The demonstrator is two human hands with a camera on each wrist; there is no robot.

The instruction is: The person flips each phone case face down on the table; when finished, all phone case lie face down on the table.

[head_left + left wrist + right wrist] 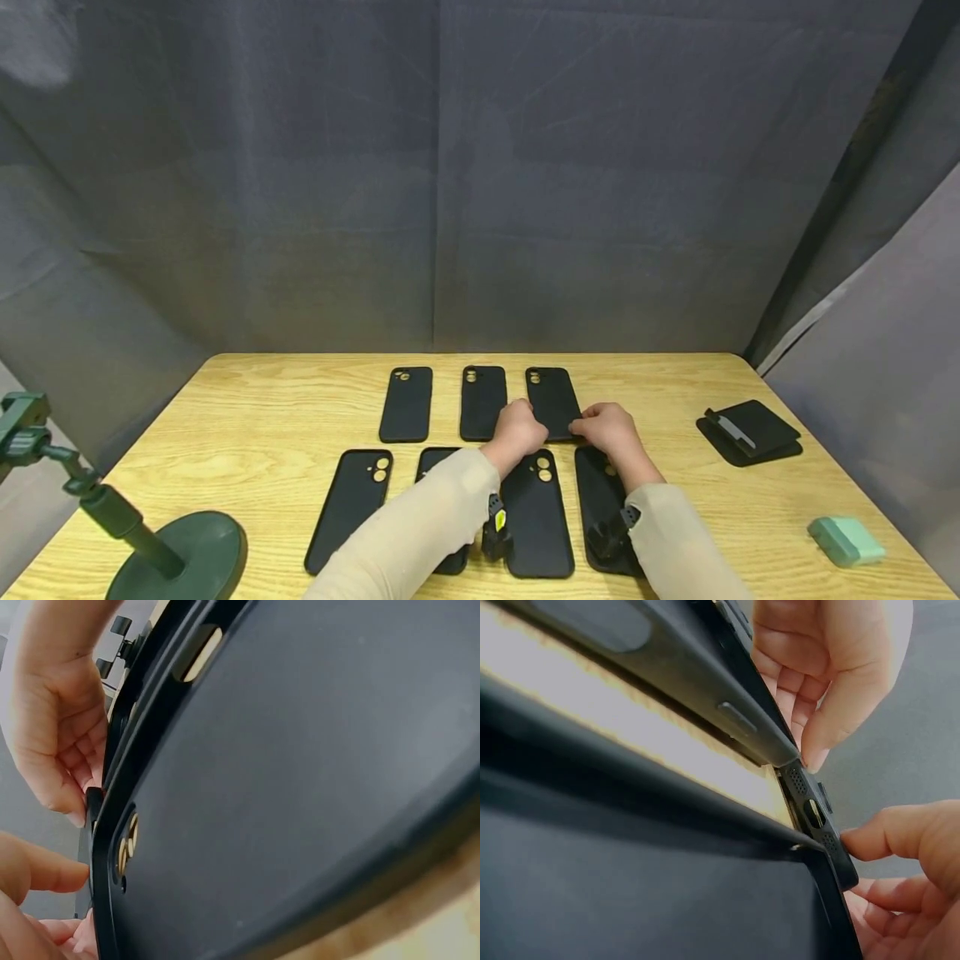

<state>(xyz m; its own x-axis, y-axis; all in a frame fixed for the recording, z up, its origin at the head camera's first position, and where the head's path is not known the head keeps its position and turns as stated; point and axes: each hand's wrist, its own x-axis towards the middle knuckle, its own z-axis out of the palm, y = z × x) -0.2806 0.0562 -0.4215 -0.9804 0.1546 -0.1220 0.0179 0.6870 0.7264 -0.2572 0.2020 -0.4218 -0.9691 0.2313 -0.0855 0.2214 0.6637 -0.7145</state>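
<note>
A wooden table [262,400] is seen from the head camera, backed by a grey curtain [450,167]. Seven black phone cases are laid out on it in two rows — three behind, four in front. A green stand [180,554] is placed at the near left corner, a black wallet-like item [750,429] at the right, and a small mint-green box [846,539] nearer the right edge.

The back-right case [553,398] lies on the table at the right end of the back row, and its near end is being held from both sides. The left hand [517,429] is set at its near left corner, the right hand [609,427] at its near right corner. In the wrist views, curled fingertips [821,746] are seen pinching the thin bottom rim, so both hands are judged to be grasping it lightly.

A slip is considered possible — only the narrow rim is pinched, and the flexible case could twist free. The middle back case [482,402], just beside it, might also be nudged out of line.
</note>
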